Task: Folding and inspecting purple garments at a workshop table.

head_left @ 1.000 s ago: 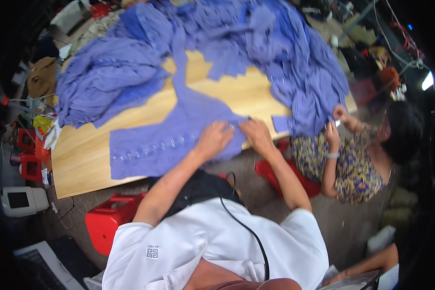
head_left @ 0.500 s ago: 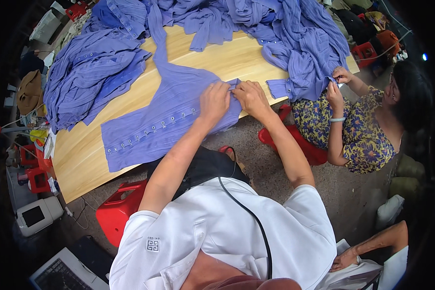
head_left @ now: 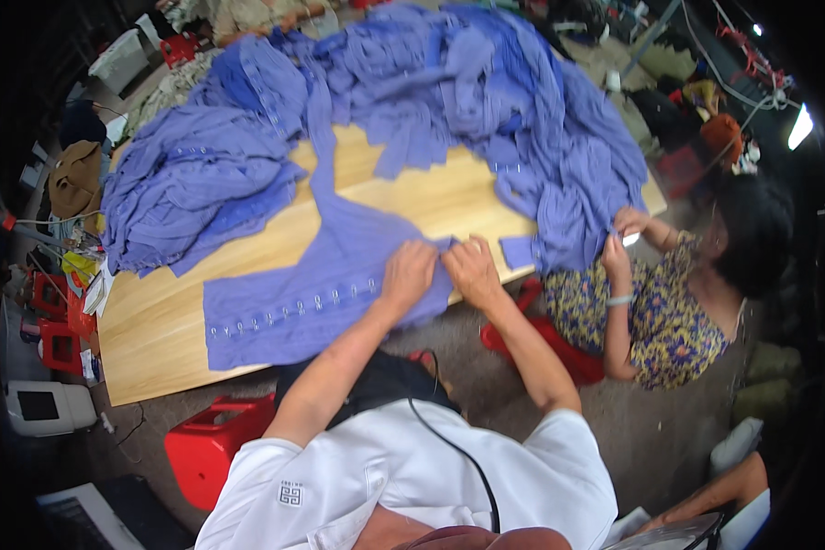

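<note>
A violet-blue ribbed cardigan [head_left: 257, 298] lies spread along the table's near edge, a row of small metal fasteners running down its front. One long sleeve stretches back toward the heap of garments. My left hand [head_left: 409, 273] is closed on the cardigan's edge at its right end, fingers curled into the cloth. Close beside it, my right hand [head_left: 470, 269] pinches the same edge, fingers bent. A short stretch of fabric shows between the two hands. The fingertips are partly hidden, and I cannot see whether anything small is between them.
More violet-blue garments [head_left: 197, 179] are heaped at the left and across the back of the wooden table [head_left: 147, 321]. To the right, a seated co-worker [head_left: 674, 293] handles similar cloth. A red stool [head_left: 209, 449] stands near my left side, and a white machine [head_left: 50, 408] stands further left.
The whole view has shifted, so the table sits lower in the picture. Both hands stay closed on the same end of the cardigan, close together.
</note>
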The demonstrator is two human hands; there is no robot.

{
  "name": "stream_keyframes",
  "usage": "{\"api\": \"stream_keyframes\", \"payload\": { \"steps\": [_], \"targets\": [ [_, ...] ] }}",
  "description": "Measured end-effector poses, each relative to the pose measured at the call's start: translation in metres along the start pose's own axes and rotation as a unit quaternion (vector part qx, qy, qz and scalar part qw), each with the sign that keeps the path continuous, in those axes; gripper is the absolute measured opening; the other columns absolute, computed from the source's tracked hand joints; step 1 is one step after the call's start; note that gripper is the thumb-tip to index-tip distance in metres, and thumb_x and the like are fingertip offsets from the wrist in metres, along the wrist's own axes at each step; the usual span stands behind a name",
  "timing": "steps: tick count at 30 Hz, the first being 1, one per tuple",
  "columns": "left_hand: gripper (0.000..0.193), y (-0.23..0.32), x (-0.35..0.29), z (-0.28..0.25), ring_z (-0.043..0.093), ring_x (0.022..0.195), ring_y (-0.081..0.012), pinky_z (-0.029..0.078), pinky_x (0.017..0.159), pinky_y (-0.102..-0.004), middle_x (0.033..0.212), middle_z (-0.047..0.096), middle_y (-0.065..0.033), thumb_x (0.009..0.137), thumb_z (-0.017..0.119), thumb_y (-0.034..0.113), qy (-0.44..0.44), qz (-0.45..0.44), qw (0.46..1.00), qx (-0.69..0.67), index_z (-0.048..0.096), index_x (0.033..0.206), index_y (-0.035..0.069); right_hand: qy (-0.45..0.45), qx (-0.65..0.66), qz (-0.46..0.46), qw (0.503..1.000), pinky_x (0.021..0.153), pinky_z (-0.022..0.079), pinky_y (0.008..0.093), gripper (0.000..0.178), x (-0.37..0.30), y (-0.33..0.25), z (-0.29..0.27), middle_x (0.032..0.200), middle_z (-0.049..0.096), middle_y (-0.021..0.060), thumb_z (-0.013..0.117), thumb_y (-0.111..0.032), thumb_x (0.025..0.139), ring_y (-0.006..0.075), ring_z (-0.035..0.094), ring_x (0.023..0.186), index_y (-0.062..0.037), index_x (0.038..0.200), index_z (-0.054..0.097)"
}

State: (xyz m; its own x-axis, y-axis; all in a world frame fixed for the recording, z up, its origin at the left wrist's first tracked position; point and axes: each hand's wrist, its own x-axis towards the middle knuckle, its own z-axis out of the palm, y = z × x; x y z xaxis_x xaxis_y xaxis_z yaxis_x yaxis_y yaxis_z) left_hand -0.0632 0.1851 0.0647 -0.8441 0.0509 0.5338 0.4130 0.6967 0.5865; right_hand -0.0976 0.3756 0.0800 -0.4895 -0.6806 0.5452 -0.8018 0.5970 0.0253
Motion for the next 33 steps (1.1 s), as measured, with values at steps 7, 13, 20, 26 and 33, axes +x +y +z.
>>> {"api": "stream_keyframes", "payload": {
  "steps": [7, 13, 20, 26, 33],
  "targets": [
    [0.004, -0.002, 0.002, -0.001, 0.066, 0.092, -0.0387, 0.054, 0.080, -0.0504, 0.092, 0.067, -0.0152, 0.093, 0.071, 0.007, 0.007, 0.006, 0.999, -0.050, 0.070, 0.096, 0.004, -0.020, 0.019, -0.065, 0.997, 0.101, 0.049, 0.0476, 0.012, 0.009, 0.014, -0.004, 0.094, 0.060, 0.0092, 0.064, -0.014, 0.092, 0.0278, 0.062, 0.095, -0.0072, 0.102, 0.066],
    [0.006, -0.010, -0.003, 0.002, 0.069, 0.097, -0.0397, 0.055, 0.085, -0.0498, 0.098, 0.072, -0.0151, 0.095, 0.071, 0.010, -0.011, -0.001, 0.997, -0.081, 0.073, 0.099, 0.005, 0.009, 0.077, -0.062, 0.995, 0.082, 0.051, 0.0446, 0.012, 0.008, 0.020, 0.003, 0.088, 0.060, 0.0108, 0.073, -0.012, 0.093, 0.0300, 0.062, 0.085, -0.0065, 0.101, 0.066],
    [0.009, -0.010, 0.000, -0.001, 0.069, 0.099, -0.0397, 0.054, 0.087, -0.0505, 0.101, 0.073, -0.0143, 0.097, 0.070, 0.013, -0.021, -0.007, 0.997, -0.078, 0.073, 0.101, 0.005, 0.004, 0.052, -0.077, 0.996, 0.086, 0.051, 0.0448, 0.014, 0.010, 0.027, 0.006, 0.094, 0.065, 0.0098, 0.075, -0.013, 0.091, 0.0290, 0.063, 0.087, -0.0069, 0.101, 0.066],
    [0.027, 0.003, -0.001, -0.018, 0.066, 0.117, -0.0358, 0.052, 0.098, -0.0481, 0.125, 0.071, -0.0136, 0.100, 0.068, 0.022, -0.167, 0.071, 0.983, 0.003, 0.072, 0.124, 0.009, 0.020, 0.047, -0.071, 0.996, 0.086, 0.052, 0.0446, 0.014, -0.011, 0.025, -0.011, 0.094, 0.066, 0.0101, 0.070, -0.009, 0.087, 0.0291, 0.065, 0.090, -0.0055, 0.100, 0.068],
    [0.051, 0.000, -0.028, -0.034, 0.054, 0.142, -0.0355, 0.041, 0.118, -0.0512, 0.151, 0.060, -0.0177, 0.102, 0.066, 0.028, -0.188, 0.101, 0.975, 0.068, 0.061, 0.149, 0.008, -0.014, 0.167, 0.244, 0.955, 0.082, 0.049, 0.0506, 0.017, -0.016, -0.012, -0.006, 0.094, 0.072, 0.0162, 0.074, -0.017, 0.098, 0.0391, 0.067, 0.094, -0.0024, 0.107, 0.075]
  ]
}}
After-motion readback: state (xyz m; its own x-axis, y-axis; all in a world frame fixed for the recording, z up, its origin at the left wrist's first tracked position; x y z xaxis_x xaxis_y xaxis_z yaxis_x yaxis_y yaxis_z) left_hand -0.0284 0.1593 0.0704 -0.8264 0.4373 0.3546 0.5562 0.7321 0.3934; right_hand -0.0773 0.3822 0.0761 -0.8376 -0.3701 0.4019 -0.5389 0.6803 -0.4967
